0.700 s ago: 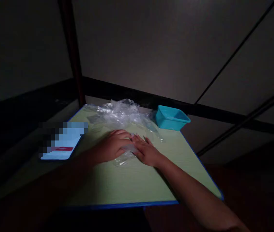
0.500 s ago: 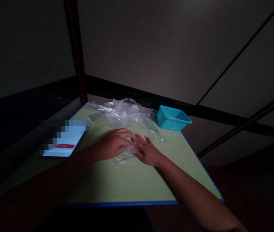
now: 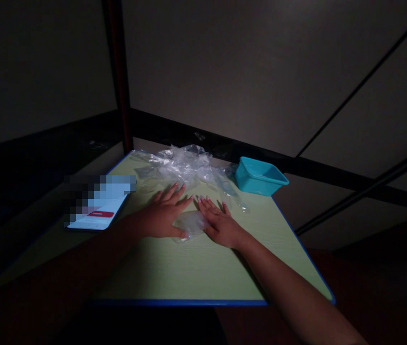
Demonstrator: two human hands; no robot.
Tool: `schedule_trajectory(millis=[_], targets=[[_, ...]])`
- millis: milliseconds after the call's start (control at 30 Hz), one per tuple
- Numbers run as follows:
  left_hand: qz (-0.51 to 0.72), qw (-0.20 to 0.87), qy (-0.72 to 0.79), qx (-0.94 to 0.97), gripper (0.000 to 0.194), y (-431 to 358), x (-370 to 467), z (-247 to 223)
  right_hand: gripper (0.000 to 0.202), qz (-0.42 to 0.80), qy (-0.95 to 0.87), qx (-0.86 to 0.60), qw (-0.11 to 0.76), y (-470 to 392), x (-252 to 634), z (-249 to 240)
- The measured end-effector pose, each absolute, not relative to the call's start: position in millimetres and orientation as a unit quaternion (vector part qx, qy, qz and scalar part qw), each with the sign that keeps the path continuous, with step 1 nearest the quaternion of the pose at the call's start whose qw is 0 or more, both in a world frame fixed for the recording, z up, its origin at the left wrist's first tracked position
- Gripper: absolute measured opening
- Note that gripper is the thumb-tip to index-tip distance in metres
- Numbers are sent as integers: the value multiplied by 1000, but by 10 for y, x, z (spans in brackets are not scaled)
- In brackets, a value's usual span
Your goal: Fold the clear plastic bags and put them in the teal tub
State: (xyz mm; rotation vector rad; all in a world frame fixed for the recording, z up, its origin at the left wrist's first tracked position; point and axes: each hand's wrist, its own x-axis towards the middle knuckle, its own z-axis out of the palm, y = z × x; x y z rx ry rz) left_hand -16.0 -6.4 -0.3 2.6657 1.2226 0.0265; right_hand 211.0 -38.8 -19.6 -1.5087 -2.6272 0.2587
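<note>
A small clear plastic bag lies flat on the light green table between my hands. My left hand is spread open, palm down, with its thumb resting on the bag's near edge. On the other side, my right hand lies flat with its fingers stretched forward, covering the bag's right edge. Neither hand grips anything. Just beyond my fingertips is a crumpled heap of clear plastic bags.
A turquoise plastic basket stands at the table's back right corner. On the left lies a phone with a lit screen, partly blurred out. Dark wall panels rise behind the table, which has a blue edge.
My left hand has moved apart from my right hand and spread its fingers, uncovering more of the bag. The right hand stays nearly in place. The view has shifted slightly.
</note>
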Motion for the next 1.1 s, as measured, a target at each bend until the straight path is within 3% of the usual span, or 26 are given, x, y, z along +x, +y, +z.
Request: schedule_trajectory(millis=[167, 500, 733, 1100], targets=[[-7, 90, 427, 900, 100, -38, -167, -23, 82, 82, -880, -461, 82, -424, 2118, -161], [2, 112, 429, 896, 94, -12, -164, -82, 51, 44, -923, -376, 69, -502, 2023, -124], [-2, 108, 432, 895, 84, -7, -123, -141, 55, 67, -929, -357, 71, -505, 1987, -127], [29, 135, 429, 893, 87, -22, -82, -197, 58, 60, -918, -380, 94, -505, 1963, -137]])
